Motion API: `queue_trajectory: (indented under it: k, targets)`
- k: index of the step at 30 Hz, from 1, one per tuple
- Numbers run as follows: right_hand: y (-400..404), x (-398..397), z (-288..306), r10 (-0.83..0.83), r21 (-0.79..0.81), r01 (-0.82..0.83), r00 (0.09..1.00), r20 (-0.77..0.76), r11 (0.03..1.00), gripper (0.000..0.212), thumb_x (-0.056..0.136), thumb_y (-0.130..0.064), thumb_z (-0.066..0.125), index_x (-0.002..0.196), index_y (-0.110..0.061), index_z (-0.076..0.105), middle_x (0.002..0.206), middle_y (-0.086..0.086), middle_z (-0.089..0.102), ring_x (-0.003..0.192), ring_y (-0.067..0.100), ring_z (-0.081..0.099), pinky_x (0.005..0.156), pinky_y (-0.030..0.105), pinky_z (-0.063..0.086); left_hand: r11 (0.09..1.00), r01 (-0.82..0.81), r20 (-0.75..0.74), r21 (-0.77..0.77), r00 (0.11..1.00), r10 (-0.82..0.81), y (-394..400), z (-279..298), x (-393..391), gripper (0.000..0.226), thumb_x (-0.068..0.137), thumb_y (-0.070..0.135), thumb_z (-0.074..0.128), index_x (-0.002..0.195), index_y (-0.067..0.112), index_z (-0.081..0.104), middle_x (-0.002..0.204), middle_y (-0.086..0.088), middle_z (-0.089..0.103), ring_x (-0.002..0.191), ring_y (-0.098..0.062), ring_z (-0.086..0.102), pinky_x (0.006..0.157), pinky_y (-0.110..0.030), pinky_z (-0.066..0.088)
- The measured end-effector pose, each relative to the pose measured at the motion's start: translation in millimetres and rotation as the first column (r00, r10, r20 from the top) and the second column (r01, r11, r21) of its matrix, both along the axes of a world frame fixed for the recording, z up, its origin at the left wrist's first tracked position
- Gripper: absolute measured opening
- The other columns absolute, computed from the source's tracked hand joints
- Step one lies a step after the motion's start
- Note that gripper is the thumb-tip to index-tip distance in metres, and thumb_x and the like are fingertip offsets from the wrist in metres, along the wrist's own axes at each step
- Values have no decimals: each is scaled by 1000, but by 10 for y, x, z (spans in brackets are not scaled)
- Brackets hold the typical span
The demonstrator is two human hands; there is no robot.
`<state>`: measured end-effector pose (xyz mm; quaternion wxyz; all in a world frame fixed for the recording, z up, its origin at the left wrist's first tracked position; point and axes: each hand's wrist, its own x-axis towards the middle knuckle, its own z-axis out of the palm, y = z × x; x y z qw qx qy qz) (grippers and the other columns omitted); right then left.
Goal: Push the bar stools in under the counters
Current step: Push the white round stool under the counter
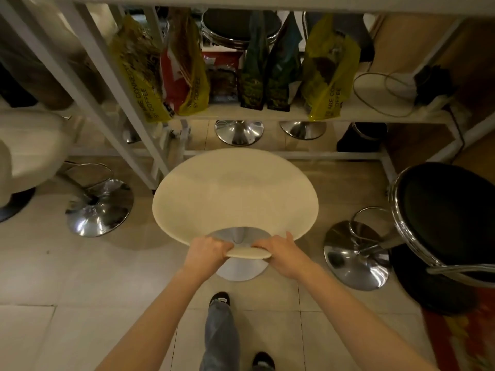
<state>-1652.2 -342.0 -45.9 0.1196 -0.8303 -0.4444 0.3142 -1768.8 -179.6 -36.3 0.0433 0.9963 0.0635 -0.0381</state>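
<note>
A cream bar stool with a round seat stands in front of me, its far edge near the white counter frame. Its chrome base shows below the low backrest lip. My left hand and my right hand both grip that backrest lip at the near edge, fingers curled over it. A black stool with a chrome rim stands at the right, its base on the floor. A white stool stands at the left with its chrome base.
The counter's shelf holds yellow and dark coffee bags and a cable. More chrome stool bases stand beyond the frame, on the far side. A red patterned rug lies at the lower right. My leg and shoes are on the tiled floor.
</note>
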Motion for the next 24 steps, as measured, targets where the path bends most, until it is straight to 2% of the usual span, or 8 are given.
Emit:
queue_trajectory:
  k: [3, 6, 11, 14, 18, 21, 24]
  targets:
    - [20, 49, 28, 31, -21, -31, 999, 10, 999, 23, 97, -18, 41, 113, -23, 57, 109, 6, 65, 107, 26, 52, 108, 62, 14, 1000, 13, 4, -9, 1000, -13, 7, -14, 27, 41, 26, 18, 93, 35, 17, 53, 27, 3, 45, 22, -13, 42, 28, -9, 25]
    - [43, 106, 70, 57, -41, -56, 998, 29, 998, 26, 97, -18, 40, 117, -24, 55, 110, 5, 64, 108, 26, 52, 107, 58, 20, 999, 4, -5, 34, 1000, -4, 8, -6, 72, 41, 25, 22, 94, 35, 19, 54, 25, 2, 44, 21, -13, 42, 28, -9, 24]
    - [97, 209, 105, 91, -32, -89, 994, 65, 996, 26, 98, -20, 39, 118, -25, 54, 110, 5, 65, 104, 26, 53, 96, 49, 31, 997, -22, 5, 71, 1000, 21, 61, 11, 172, 43, 24, 22, 95, 33, 20, 53, 24, 4, 41, 19, -12, 39, 30, -9, 20]
    - [167, 298, 84, 116, -24, -114, 988, 104, 993, 26, 98, -20, 38, 118, -25, 54, 109, 6, 65, 101, 27, 55, 86, 41, 36, 996, -31, 19, 79, 999, 29, 123, 0, 253, 43, 24, 20, 94, 34, 18, 52, 24, 4, 41, 20, -12, 39, 37, -11, 13]
    - [304, 447, 84, 152, -30, -149, 978, 141, 988, 27, 97, -19, 38, 119, -24, 52, 110, 6, 65, 99, 28, 56, 78, 39, 38, 997, -49, 9, 56, 999, 49, 264, -24, 397, 41, 26, 19, 94, 35, 19, 53, 26, 4, 44, 21, -13, 40, 36, -11, 15]
    - [403, 574, 90, 132, -25, -130, 982, 132, 991, 26, 97, -19, 38, 118, -24, 54, 109, 7, 65, 98, 29, 56, 79, 39, 38, 996, -61, 7, 65, 998, 61, 367, -23, 538, 40, 24, 21, 93, 35, 18, 54, 27, 4, 45, 22, -12, 40, 39, -13, 12]
    - [524, 730, 82, 126, -33, -122, 980, 154, 992, 26, 97, -19, 39, 118, -24, 54, 109, 7, 65, 99, 29, 56, 80, 39, 38, 997, -63, 3, 40, 998, 63, 487, -42, 695, 42, 22, 20, 92, 35, 17, 52, 27, 3, 44, 22, -12, 40, 33, -13, 15]
